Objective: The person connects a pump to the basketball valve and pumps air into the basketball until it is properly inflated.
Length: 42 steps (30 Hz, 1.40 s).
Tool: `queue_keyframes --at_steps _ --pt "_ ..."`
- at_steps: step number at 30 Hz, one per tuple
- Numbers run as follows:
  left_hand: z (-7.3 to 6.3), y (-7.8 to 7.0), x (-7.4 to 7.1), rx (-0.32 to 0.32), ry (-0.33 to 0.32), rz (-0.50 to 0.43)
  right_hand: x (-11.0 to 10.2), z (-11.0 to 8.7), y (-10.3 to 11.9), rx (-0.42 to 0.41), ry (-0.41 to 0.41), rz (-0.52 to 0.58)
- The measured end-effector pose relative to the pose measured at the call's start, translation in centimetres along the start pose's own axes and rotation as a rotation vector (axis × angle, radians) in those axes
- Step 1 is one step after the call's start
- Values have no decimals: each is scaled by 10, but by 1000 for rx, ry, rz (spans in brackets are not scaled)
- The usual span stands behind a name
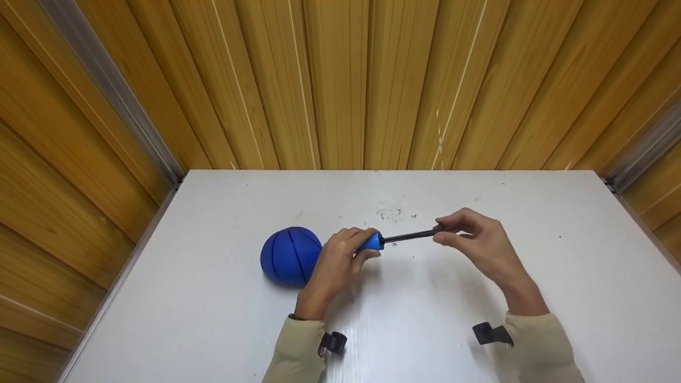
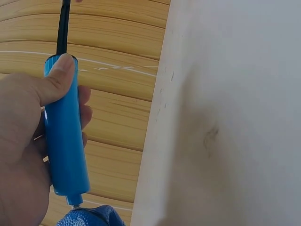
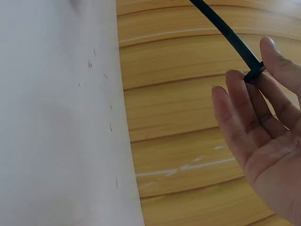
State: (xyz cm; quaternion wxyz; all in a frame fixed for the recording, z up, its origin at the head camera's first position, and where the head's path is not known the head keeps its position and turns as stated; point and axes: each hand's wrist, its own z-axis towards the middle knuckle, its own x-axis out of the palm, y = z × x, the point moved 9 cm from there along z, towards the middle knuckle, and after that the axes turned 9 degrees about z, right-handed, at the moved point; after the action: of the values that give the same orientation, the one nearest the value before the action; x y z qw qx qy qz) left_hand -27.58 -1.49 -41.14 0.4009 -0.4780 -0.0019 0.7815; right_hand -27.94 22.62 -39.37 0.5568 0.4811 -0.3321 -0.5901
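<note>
My left hand (image 1: pixel 336 258) grips the blue barrel of a hand pump (image 2: pixel 68 141), its thumb lying along the barrel near the top. From the barrel a black rod (image 1: pixel 409 236) is drawn out to the right. At the rod's far end, my right hand (image 1: pixel 487 247) pinches the small black crossbar handle (image 3: pixel 255 72) between thumb and fingers. A blue ball (image 1: pixel 287 258) with black seams, slightly misshapen, sits just left of my left hand. In the left wrist view the pump's metal needle (image 2: pixel 75 206) meets the ball at the bottom edge.
Both hands are over a white table (image 1: pixel 415 330) with small dark marks near its middle. Behind it stands a wood-patterned wall (image 1: pixel 340 85), with more panels at the left and right sides. Each sleeved wrist wears a black camera mount (image 1: pixel 334 342).
</note>
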Motion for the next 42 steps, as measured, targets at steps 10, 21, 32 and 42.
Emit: queue_keyframes --at_steps 10,21,32,42 --pt "-1 -10 8 61 -21 52 65 1 -31 65 12 187" --pt "0 0 -6 27 -24 -26 18 -1 9 -58 0 -17" --pt "-1 -2 -4 11 -24 -41 26 0 0 -26 -33 172" --pt "-3 -4 4 39 19 -39 72 -2 -24 22 57 202"
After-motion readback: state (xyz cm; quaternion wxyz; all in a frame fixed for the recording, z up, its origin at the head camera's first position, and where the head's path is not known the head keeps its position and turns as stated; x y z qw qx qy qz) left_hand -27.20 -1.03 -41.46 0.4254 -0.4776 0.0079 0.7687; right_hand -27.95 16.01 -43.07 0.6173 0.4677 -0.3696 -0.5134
